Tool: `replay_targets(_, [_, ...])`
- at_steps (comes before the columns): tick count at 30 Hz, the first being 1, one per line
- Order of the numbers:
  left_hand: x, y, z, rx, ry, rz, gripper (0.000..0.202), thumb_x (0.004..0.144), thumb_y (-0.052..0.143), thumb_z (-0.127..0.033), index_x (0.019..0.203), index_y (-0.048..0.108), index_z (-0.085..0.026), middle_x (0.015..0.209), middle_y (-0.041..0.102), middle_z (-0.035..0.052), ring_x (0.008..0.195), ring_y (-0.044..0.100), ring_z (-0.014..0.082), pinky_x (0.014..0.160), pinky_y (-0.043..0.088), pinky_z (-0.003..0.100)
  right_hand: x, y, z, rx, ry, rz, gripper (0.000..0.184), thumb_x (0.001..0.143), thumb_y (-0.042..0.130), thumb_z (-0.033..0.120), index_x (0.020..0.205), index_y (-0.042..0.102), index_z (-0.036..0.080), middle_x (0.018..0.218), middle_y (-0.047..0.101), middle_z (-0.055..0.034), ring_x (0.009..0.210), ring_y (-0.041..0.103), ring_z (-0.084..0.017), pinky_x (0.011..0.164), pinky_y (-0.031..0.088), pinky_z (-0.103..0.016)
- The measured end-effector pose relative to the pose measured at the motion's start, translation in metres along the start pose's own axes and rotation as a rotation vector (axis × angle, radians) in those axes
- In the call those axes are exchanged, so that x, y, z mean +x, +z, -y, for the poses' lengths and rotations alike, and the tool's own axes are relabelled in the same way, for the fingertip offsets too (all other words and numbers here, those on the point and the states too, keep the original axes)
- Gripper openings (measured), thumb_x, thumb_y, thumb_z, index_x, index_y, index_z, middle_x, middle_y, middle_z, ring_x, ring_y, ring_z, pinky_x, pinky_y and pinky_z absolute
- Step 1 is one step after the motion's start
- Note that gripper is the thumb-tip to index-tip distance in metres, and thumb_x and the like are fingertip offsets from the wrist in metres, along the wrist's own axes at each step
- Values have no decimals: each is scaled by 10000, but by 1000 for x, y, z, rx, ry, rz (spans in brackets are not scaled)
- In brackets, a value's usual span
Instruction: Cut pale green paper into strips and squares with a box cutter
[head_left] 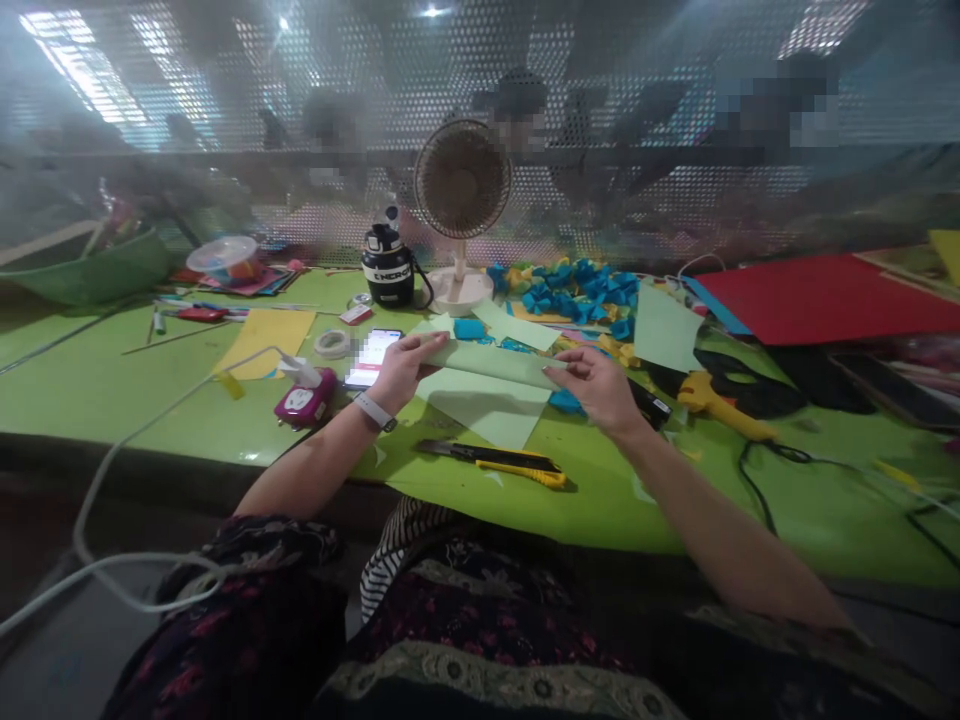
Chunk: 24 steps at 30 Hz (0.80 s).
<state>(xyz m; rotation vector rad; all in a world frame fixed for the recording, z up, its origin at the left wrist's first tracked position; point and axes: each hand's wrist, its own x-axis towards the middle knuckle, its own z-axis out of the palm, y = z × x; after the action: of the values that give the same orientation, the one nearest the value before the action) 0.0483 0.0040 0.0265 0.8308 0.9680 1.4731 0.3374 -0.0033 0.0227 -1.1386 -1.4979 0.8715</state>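
Note:
Between my two hands a strip of light green paper (495,364) is held stretched out above the table. My left hand (409,368) pinches its left end, thumb on top. At the right end, the fingertips of my right hand (595,385) close on the paper. Below the strip lies a larger sheet of light green paper (502,415), partly in shadow. Nearer to me rests a yellow and black utility knife (517,464) with its blade out to the left. A phone (373,357) with a lit screen is beside my left hand.
A white fan (463,185) and a black bottle (388,268) stand at the back. Blue and yellow paper pieces (581,290) are heaped behind my hands. On the right lie a yellow glue gun (724,405) and red sheets (840,300). A purple power adapter (304,400) sits left.

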Motion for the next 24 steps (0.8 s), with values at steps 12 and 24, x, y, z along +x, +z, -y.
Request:
replay_targets(12, [22,-33,-17,842,-51,315,372,495,953,-410,697,787,-145,654,702,29,623,556,127,607,394,262,-3,-4,-8,-265,76,245,537,670,811,638,928,625,206,606,572,44,569,461,-141,567,353,-294])
replay_targets(24, [21,-33,-6,1142,21,384,178,653,843,-307,684,746,-160,652,710,30,617,601,148,568,421,257,-6,6,-12,-571,22,258,187,777,718,327,904,645,210,734,655,-6,687,575,-183,671,410,-312])
